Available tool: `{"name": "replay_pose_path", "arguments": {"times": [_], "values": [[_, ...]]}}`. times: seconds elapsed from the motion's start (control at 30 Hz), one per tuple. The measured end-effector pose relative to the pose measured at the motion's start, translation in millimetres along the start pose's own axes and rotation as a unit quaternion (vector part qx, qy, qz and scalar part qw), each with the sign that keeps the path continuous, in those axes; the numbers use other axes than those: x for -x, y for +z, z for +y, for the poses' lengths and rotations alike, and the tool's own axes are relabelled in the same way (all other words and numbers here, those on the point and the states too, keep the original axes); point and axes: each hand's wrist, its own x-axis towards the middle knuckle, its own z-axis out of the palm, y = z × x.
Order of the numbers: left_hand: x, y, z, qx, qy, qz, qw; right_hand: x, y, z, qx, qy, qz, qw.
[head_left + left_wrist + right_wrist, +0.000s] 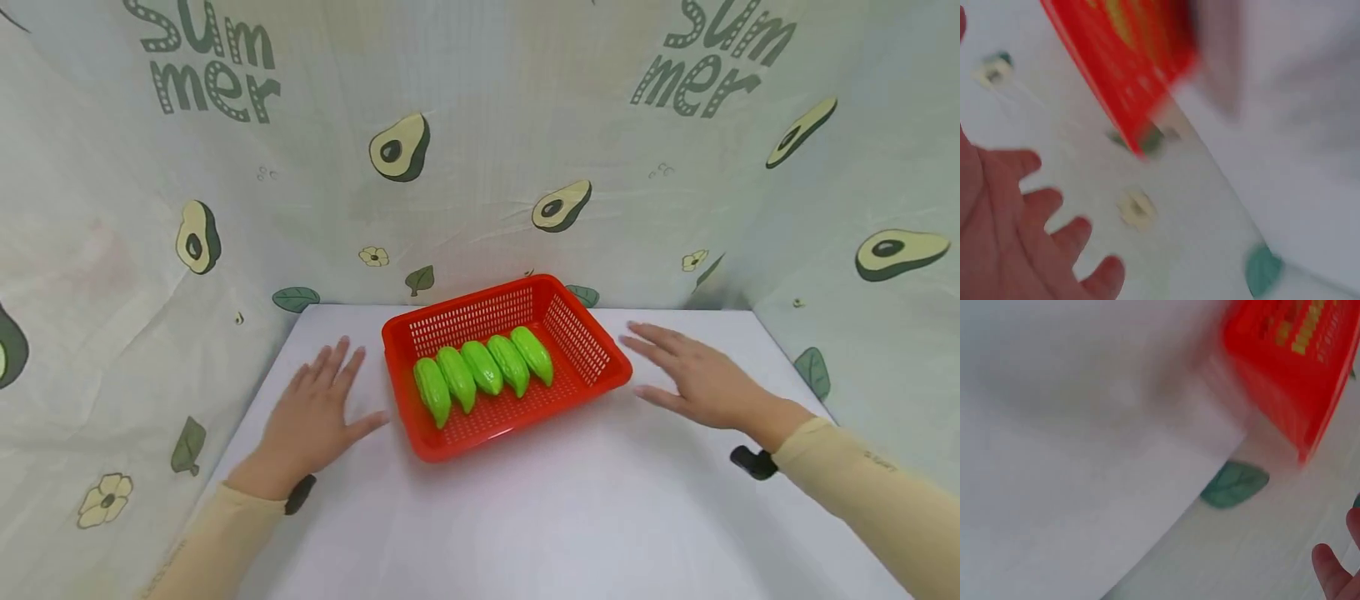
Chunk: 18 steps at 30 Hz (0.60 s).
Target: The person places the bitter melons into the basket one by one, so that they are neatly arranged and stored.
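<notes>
A red plastic basket [573, 371] sits turned at an angle on the white table. In it, several bright green, ridged vegetables [482, 367] with pointed ends, like bitter gourds, lie side by side in a slanting row. To the left of the basket is my left hand [311, 412], fingers spread and thumb pointing toward the basket wall. My right hand [693, 379] is off the basket's right corner, fingers extended and holding nothing. In the left wrist view, the basket [1100, 75] looks blurred beyond the fingers; the right wrist view catches the basket's corner [1285, 387] and a few fingertips [1329, 565].
The white table [480, 533] extends in front of the basket. Close behind and on both sides hangs a pale cloth [480, 225] printed with avocados, leaves and flowers. Dark wrist bands [753, 462] show at the beige sleeves [862, 483].
</notes>
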Motion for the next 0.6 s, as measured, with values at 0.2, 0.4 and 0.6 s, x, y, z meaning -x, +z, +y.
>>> {"name": "replay_pose_path", "arguments": {"times": [0.2,0.4,0.6], "values": [[3.6,20.3,63.2,0.053,0.087,-0.073,0.9921,-18.1,29,-46,-0.013,-0.072,-0.034,0.9968],[-8.9,24.3,74.5,0.018,0.076,-0.092,0.9927,5.3,19,-67,-0.087,-0.032,-0.094,0.9912],[-16.3,39.1,87.5,-0.031,0.125,-0.068,0.9893,-14.2,-25,-67,-0.156,0.02,-0.222,0.9622]]}}
